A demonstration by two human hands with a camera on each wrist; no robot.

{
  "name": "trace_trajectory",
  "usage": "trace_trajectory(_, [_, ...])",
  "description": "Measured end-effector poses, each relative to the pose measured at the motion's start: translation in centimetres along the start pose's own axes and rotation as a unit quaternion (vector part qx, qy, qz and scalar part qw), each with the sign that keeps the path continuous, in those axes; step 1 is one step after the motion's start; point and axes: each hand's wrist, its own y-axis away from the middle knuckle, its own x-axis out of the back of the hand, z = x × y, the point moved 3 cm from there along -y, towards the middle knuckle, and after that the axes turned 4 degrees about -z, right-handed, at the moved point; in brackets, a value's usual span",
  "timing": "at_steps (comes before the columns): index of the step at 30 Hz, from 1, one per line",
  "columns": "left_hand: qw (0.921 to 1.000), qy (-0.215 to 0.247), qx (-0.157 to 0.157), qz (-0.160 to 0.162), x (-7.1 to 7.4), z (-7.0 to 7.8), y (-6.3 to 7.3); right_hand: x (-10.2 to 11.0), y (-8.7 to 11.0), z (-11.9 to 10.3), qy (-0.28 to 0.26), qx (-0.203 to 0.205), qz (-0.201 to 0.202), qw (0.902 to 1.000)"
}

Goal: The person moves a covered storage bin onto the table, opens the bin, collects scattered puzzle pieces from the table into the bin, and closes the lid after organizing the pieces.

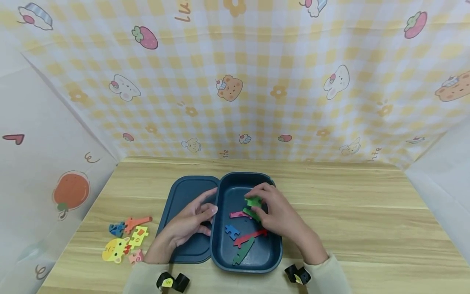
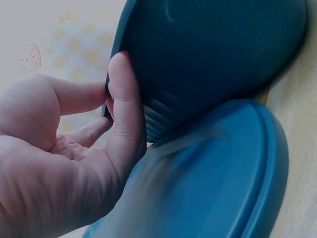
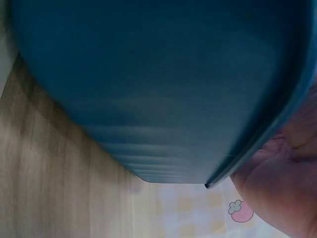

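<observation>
My left hand [image 1: 189,222] grips the left rim of a dark blue plastic box [image 2: 213,54], thumb and fingers on either side of the wall. Reaching into the box over its right side, my right hand [image 1: 275,210] pinches a bright green puzzle piece [image 1: 253,201] between thumb and fingers. Another green piece [image 1: 251,214] lies just below, partly hidden by the thumb. On the box floor are a pink piece [image 1: 238,214], a blue piece [image 1: 232,231], a red piece [image 1: 249,237] and a long dark green piece [image 1: 244,251]. The box wall hides the right fingers in the right wrist view.
The blue lid [image 1: 185,251] lies flat left of the box, under my left hand. Farther left on the wooden table [image 1: 352,212] sit a yellow giraffe-head piece [image 1: 116,249] and several coloured pieces, including an orange one [image 1: 136,223]. A patterned cloth [image 1: 257,118] hangs behind.
</observation>
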Motion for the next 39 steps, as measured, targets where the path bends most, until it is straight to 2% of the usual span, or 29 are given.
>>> trace_trajectory(16, [1.0,0.004,0.0,-0.006,0.0,-0.2,-0.1,-0.6,0.0,-0.1,0.001,0.023,-0.007,0.9997])
trace_trajectory(23, [0.9999,0.004,-0.004,-0.009,0.1,-0.1,-0.2,-0.4,-0.1,-0.1,-0.002,0.012,-0.002,0.9999])
trace_trajectory(30, [1.0,0.003,-0.004,-0.001,0.2,-0.2,0.0,0.3,0.1,0.3,0.029,0.0,0.049,0.9984])
trace_trajectory(39, [1.0,0.0,-0.005,-0.004,-0.1,-0.1,0.0,2.0,2.1,2.5,0.023,-0.039,0.141,0.989])
